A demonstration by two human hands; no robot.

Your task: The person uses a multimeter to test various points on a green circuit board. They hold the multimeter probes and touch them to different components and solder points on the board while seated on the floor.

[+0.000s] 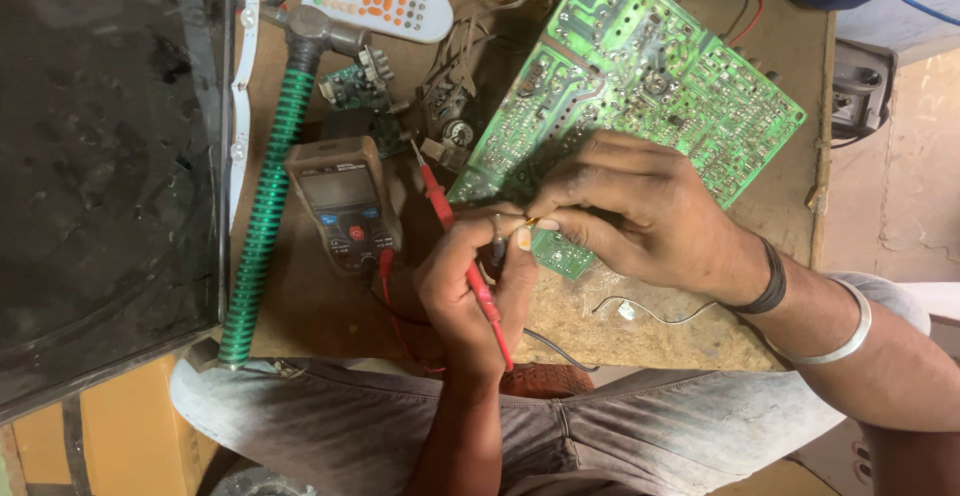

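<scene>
Left hand (470,291) nearest, fingers curled shut around a red probe (462,246) and a dark probe (497,246), tips pointing up-left. Right hand (625,211) just beyond, fingertips pinched closed on a small component (530,223) at the near edge of the green circuit board (640,96), touching the left thumb. Board lies solder side up on the wooden bench (320,306); likely light, stiff, fragile, best held by its edges. Probes look slim and rigid, gripped mid-shaft. Left of the hands: multimeter (342,206), green-handled hammer (265,196). Farther: white remote (378,0).
</scene>
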